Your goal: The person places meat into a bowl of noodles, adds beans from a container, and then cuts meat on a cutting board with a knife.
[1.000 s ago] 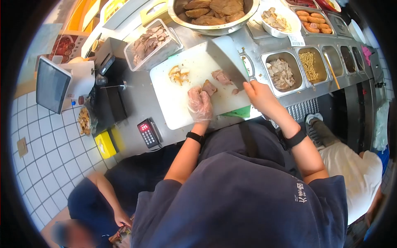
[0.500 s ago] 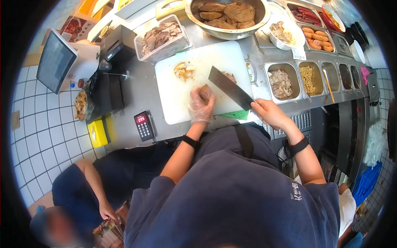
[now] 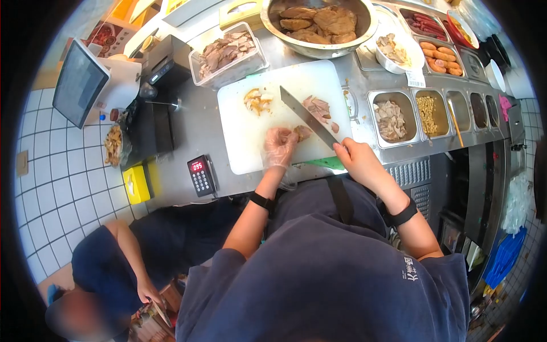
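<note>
My right hand is wrapped round the handle of a cleaver, whose blade slants up and left over the white cutting board. My left hand, in a clear plastic glove, has curled fingers against a piece of cooked meat just left of the blade. Beyond the blade lies a pile of sliced meat, with a small loose slice beside it. Whitish and brown scraps form a heap at the board's upper left.
Behind the board stand a tub of sliced meat and a steel bowl of large meat pieces. To the right are steel pans of food. A keypad device sits left; another person is at lower left.
The cleaver has shifted slightly left and turned more upright, showing more slices behind it. The meat piece now sits to the right of my left fingers rather than inside them.
</note>
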Motion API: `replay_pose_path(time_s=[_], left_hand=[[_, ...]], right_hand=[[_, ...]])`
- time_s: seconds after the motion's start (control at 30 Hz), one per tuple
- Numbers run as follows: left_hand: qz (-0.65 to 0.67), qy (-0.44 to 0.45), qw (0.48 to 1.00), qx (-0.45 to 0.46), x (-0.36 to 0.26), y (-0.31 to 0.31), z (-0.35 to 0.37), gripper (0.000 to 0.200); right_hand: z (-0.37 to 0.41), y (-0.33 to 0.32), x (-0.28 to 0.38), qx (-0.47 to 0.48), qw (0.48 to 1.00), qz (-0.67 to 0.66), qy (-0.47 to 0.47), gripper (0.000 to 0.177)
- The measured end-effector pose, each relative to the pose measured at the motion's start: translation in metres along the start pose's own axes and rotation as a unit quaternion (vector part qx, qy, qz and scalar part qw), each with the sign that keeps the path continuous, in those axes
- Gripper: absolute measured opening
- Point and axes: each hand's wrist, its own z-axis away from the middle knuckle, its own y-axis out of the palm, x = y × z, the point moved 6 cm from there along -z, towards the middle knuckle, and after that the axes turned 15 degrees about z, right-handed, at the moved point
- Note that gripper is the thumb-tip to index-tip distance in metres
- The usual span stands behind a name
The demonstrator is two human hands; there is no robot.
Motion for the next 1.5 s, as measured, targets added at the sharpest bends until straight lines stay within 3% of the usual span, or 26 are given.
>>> replay_pose_path(time_s=[0.07,0.17,0.37,0.47,0.57,0.67,0.77,0.87,0.97,1.17,1.37,1.5], left_hand=[[-0.033,0.099,0.995,-0.008,-0.005,0.000,0.006,0.016],[0.102,0.003,0.995,-0.023,0.007,0.004,0.008,0.018],[0.139,-0.052,0.989,-0.001,-0.001,0.010,0.006,0.020],[0.112,-0.077,0.991,0.013,0.002,0.011,0.003,0.020],[0.128,-0.093,0.987,0.016,0.001,0.013,0.004,0.022],[0.117,-0.050,0.991,0.030,0.002,0.014,0.005,0.023],[0.105,-0.047,0.993,0.026,-0.003,0.010,0.004,0.023],[0.105,-0.130,0.986,0.003,-0.007,0.010,0.004,0.023],[0.095,-0.124,0.988,0.003,0.002,0.007,0.001,0.023],[0.062,-0.174,0.983,0.001,0.005,0.005,-0.001,0.023],[0.041,-0.148,0.988,0.009,-0.001,0.004,-0.003,0.022],[0.076,-0.062,0.995,0.009,-0.012,0.000,-0.006,0.022]], right_hand=[[0.006,0.002,0.001,-0.002,1.000,0.008,0.007,0.037],[0.011,-0.001,0.008,0.075,0.995,-0.003,0.060,0.039],[0.014,-0.001,0.020,0.068,0.996,0.052,0.020,0.033],[0.008,-0.001,0.026,0.093,0.992,0.078,0.022,0.034],[-0.012,0.026,0.024,0.046,0.997,0.067,-0.003,0.033],[-0.039,0.043,0.027,0.053,0.996,0.069,-0.003,0.030],[-0.057,0.032,0.012,-0.015,0.998,0.039,-0.037,0.031],[-0.038,0.004,0.001,0.043,0.999,0.026,-0.008,0.032],[-0.011,-0.024,0.007,0.146,0.988,0.042,0.009,0.033],[-0.029,0.028,0.015,0.120,0.989,0.084,-0.020,0.031],[-0.053,0.037,0.004,0.055,0.997,0.041,-0.040,0.035],[-0.047,0.023,-0.009,0.047,0.999,-0.005,-0.006,0.037]])
